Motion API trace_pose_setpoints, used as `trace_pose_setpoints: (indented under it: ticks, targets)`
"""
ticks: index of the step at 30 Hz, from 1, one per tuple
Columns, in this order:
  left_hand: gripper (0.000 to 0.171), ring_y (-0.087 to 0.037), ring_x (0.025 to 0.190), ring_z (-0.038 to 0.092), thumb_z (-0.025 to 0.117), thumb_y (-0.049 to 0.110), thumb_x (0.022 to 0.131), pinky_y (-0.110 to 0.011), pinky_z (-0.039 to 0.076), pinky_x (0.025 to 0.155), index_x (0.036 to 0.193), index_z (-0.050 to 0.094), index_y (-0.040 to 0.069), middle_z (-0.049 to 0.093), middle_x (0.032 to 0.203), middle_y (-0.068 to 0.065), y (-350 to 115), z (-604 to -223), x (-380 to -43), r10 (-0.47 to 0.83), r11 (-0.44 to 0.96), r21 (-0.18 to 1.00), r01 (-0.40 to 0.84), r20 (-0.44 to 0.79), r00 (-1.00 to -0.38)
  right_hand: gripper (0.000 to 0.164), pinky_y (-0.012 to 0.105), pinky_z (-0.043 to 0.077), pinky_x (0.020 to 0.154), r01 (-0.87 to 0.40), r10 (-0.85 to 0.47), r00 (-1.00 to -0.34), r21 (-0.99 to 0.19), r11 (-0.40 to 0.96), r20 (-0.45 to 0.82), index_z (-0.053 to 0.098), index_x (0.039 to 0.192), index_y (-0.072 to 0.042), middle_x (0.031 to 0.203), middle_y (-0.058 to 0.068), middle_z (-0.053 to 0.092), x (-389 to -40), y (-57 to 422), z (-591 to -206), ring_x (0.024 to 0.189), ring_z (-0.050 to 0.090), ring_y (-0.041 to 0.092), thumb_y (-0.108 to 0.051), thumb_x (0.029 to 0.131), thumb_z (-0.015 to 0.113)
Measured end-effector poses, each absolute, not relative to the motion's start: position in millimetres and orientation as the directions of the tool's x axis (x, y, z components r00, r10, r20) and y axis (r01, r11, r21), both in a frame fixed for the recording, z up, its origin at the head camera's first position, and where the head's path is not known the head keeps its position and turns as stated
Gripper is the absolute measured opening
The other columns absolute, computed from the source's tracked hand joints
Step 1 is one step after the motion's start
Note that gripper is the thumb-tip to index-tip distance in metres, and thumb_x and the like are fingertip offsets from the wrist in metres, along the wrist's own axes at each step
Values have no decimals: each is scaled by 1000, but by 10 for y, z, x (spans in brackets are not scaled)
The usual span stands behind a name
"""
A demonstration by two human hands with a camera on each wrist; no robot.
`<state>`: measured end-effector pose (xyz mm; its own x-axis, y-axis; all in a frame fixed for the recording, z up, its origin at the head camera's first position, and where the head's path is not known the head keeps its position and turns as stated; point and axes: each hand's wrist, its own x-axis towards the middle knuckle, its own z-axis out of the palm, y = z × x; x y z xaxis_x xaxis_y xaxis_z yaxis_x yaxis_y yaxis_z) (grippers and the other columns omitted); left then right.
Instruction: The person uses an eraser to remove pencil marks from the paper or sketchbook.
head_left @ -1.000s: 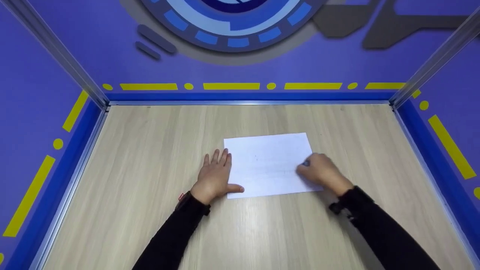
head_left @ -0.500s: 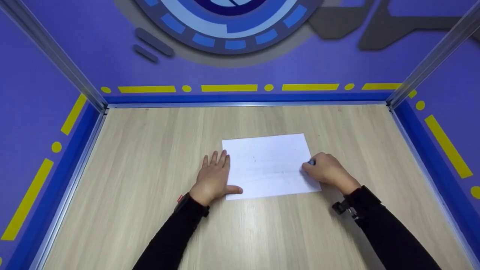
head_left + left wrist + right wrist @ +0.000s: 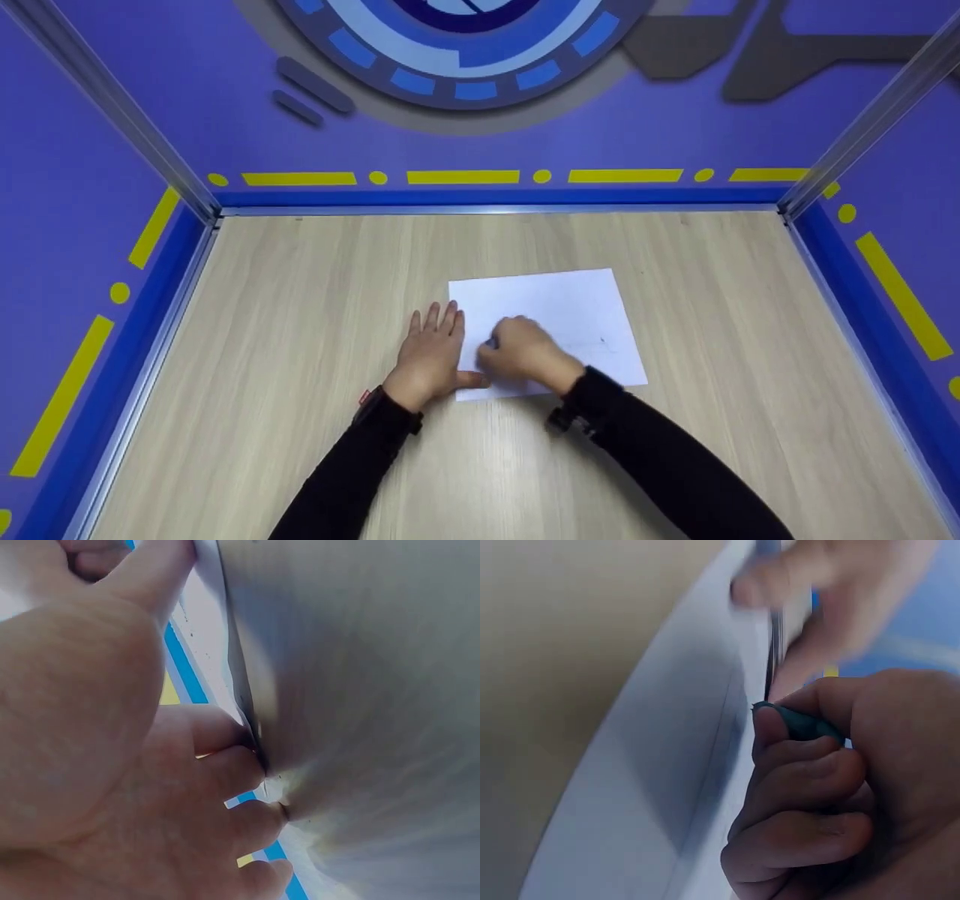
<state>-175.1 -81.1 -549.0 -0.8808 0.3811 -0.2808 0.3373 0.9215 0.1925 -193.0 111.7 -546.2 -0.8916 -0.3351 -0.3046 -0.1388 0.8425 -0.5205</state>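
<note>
A white sheet of paper (image 3: 570,307) lies on the table, with a faint line and a few small dark specks on it. My left hand (image 3: 431,356) rests flat at its left edge, fingers straight and spread, thumb across the lower left corner. Over the left part of the sheet, close to that thumb, my right hand (image 3: 525,352) is curled and pinches a small dark blue-green eraser (image 3: 802,724) between thumb and forefinger. In the right wrist view most of the eraser is hidden by the fingers, and its end is near the paper.
The pale wooden table (image 3: 322,270) stretches out around the paper. Blue-purple panels with yellow dashes enclose it at the back (image 3: 465,157) and both sides. Metal rails (image 3: 495,209) run along the table's far and side edges.
My right hand has swept from the sheet's right edge leftward to its left part, still holding the eraser. A small dark speck now lies farther right on the paper. The left hand stays put.
</note>
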Motion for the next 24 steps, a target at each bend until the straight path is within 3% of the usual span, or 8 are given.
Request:
trace_pose_setpoints:
  ticks: [5, 9, 12, 15, 20, 24]
  targets:
    - [122, -46, 172, 20, 82, 70, 88, -69, 17, 138, 173, 30, -2, 25, 184, -21, -808, -5504, -1757, 385, 920, 184, 345, -273, -881, 40, 41, 52, 71, -194, -372, -871, -471, 860, -320, 58, 56, -21, 60, -3, 58, -1925, 919, -5508, 70, 59, 23, -31, 94, 69]
    - [127, -45, 173, 16, 79, 77, 87, -68, 13, 139, 174, 27, -1, 20, 185, -20, -821, -5503, -1756, 371, 926, 193, 326, -299, -879, 29, 42, 53, 77, -132, -305, -887, -442, 887, -347, 70, 69, -16, 77, 3, 66, -1934, 1078, -5503, 80, 60, 25, -31, 93, 72]
    - [129, -44, 174, 13, 77, 79, 87, -67, 10, 140, 175, 25, 0, 16, 186, -19, -807, -5495, -1760, 366, 927, 203, 314, -317, -875, 22, 40, 52, 75, -67, -237, -911, -446, 893, -337, 78, 80, -12, 86, 5, 69, -1932, 1369, -5517, 82, 61, 25, -29, 92, 72]
    - [130, -44, 174, 12, 77, 79, 87, -67, 9, 140, 175, 24, 0, 15, 186, -19, -794, -5488, -1765, 362, 929, 199, 311, -327, -873, 22, 36, 48, 66, -10, -180, -932, -475, 880, -315, 78, 78, -10, 80, 4, 68, -1928, 1773, -5533, 74, 59, 23, -27, 91, 71]
    - [130, -44, 174, 11, 78, 79, 87, -67, 9, 140, 175, 24, 0, 15, 186, -19, -796, -5493, -1761, 358, 930, 207, 304, -327, -874, 27, 34, 50, 66, 69, -101, -942, -479, 875, -320, 81, 88, -3, 85, 8, 70, -1930, 2542, -5531, 75, 62, 23, -28, 93, 71]
    - [129, -44, 174, 10, 78, 78, 87, -67, 8, 140, 175, 23, 0, 14, 186, -19, -812, -5486, -1750, 352, 932, 210, 295, -329, -876, 32, 31, 38, 59, 121, -48, -935, -441, 889, -353, 65, 73, -8, 74, 2, 53, -1921, 2927, -5509, 67, 51, 20, -31, 94, 70]
